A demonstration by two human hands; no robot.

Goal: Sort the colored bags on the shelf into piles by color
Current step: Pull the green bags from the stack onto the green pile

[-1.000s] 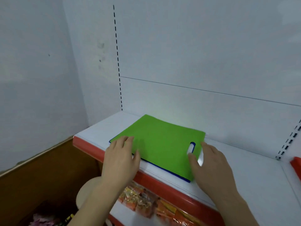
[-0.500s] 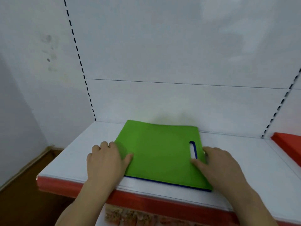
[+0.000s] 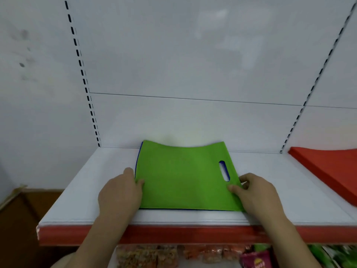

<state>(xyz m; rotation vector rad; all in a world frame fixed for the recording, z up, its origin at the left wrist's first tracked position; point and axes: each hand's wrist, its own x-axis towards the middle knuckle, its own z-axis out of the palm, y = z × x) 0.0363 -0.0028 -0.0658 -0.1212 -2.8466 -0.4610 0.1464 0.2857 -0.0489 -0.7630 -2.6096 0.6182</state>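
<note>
Gripping green bag (image 3: 185, 178) by its side edges, left hand (image 3: 120, 190) at 9, right hand (image 3: 258, 192) at 3, mid-shelf (image 3: 289, 190). Blue bag (image 3: 137, 161) peeking underneath, red pile (image 3: 328, 167) at 3. Sorting looks partway.

- Bright green bag (image 3: 183, 176) on top, plain, no print.
- A thin blue edge of a blue bag (image 3: 137, 163) peeks out beneath it.
- White shelf (image 3: 270, 215), red front strip (image 3: 154, 235).
- Red-orange bags (image 3: 332, 171) at right, solid colour.
- White back panel (image 3: 193, 55) with black-slotted uprights.
- Orange-brown snack packets (image 3: 150, 256) below, one magenta.
</note>
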